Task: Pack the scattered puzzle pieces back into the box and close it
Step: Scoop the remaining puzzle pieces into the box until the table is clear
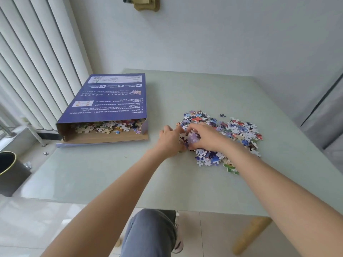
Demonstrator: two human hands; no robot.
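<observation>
A flat purple puzzle box (109, 101) lies at the table's left, its near end open with a brown flap (105, 139) folded down and many pieces visible inside. A heap of loose puzzle pieces (232, 130) spreads across the table to the right of the box. At the heap's left edge my left hand (169, 141) and my right hand (203, 137) are cupped together, and between them they hold a bunch of pieces (192, 139). One dark piece (222, 115) lies alone behind the heap.
The pale green table (111, 173) ends near me; my knee (148, 230) shows under its edge. White vertical blinds (37, 62) hang at the left, and a dark bin (9, 171) stands on the floor below them. A wall is behind the table.
</observation>
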